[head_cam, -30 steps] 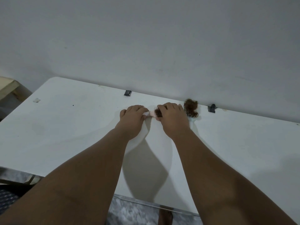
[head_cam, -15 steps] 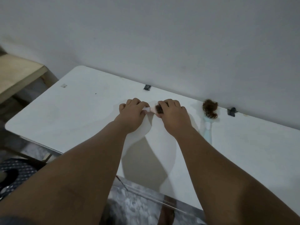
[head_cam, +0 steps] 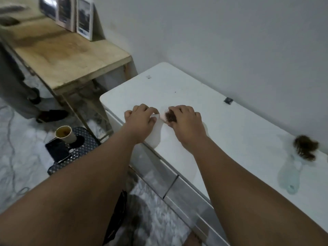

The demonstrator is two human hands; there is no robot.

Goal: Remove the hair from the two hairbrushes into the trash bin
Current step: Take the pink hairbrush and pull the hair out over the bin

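Note:
A small pale pink hairbrush [head_cam: 162, 117] lies between my two hands on the white table [head_cam: 230, 125]. My left hand [head_cam: 140, 119] grips its handle end. My right hand [head_cam: 186, 123] curls over the brush head and pinches the brown hair [head_cam: 170, 117] packed in its bristles. A second hairbrush [head_cam: 291, 176], light blue, lies at the right of the table with a clump of brown hair [head_cam: 305, 146] on its head, away from both hands. No trash bin is visible.
A wooden side table [head_cam: 67, 55] with framed pictures [head_cam: 84, 16] stands to the left. Below it on the floor a perforated dark stool [head_cam: 83, 148] holds a paper cup [head_cam: 64, 134] and a phone [head_cam: 57, 151]. A grey wall runs behind the table.
The view has swung left, so the blue brush sits far right and the side table and stool appear. Both hands keep hold of the pink brush and have shifted toward the table's left end.

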